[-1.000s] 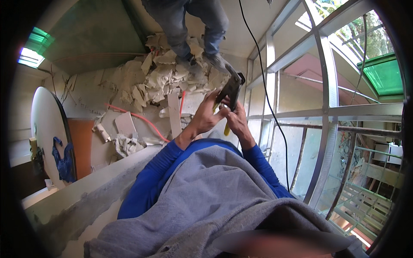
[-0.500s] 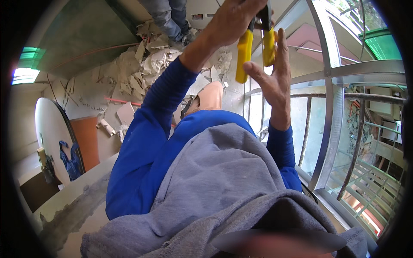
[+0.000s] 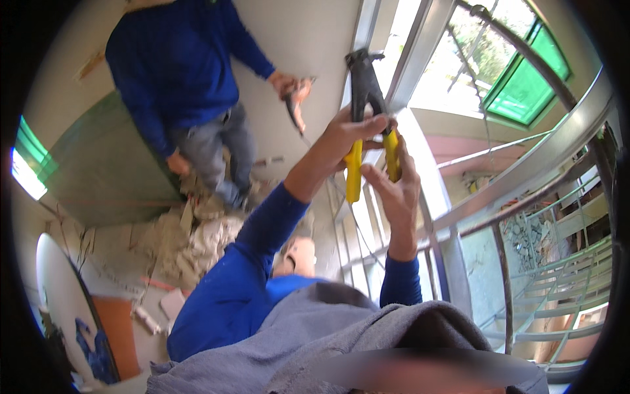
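Observation:
A stud crimper with a black head and yellow handles is held up in front of a metal frame. My left hand is closed round it near the top of the left handle, thumb across. My right hand grips the right handle, its fingers behind the yellow sleeve and its thumb pointing toward the left handle. The handles stand apart. The crimper's jaws are up against or close to the metal stud; whether they touch it I cannot tell.
A co-worker in a blue top stands at the far left, holding an orange corded power tool. Broken board rubble covers the floor. Metal bars and green scaffolding lie to the right. A white round-edged panel leans at the left.
My view has tilted up, so the co-worker's body and the crimper's head now show. Both hands stay on the crimper and appear lower in the picture.

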